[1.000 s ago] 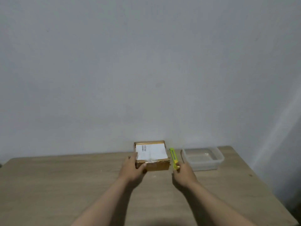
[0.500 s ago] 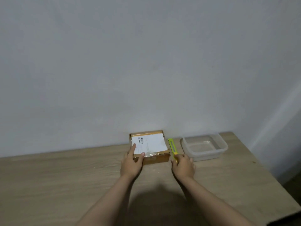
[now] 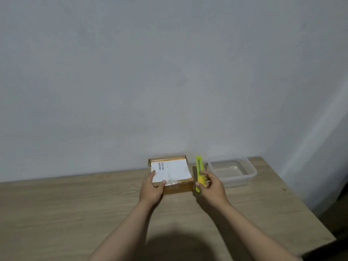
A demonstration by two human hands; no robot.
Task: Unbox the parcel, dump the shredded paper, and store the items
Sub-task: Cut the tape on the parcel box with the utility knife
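Observation:
A small brown cardboard parcel (image 3: 177, 187) with a white shipping label on top lies sealed near the back of the wooden table (image 3: 75, 213). My left hand (image 3: 151, 189) grips its near left corner, thumb on the label. My right hand (image 3: 211, 187) holds a yellow-green utility knife (image 3: 199, 170) by its lower end, just right of the parcel, lifted and pointing away from me. A clear plastic container (image 3: 232, 172) stands to the right of the knife; it looks empty.
A plain grey wall rises right behind the table. The table's right edge (image 3: 301, 204) falls off to a dark floor at the far right. My shadow lies on the table near me.
My right hand has closed on the knife and raised it off the table. My left hand stays on the parcel's corner. The camera has tilted down a little.

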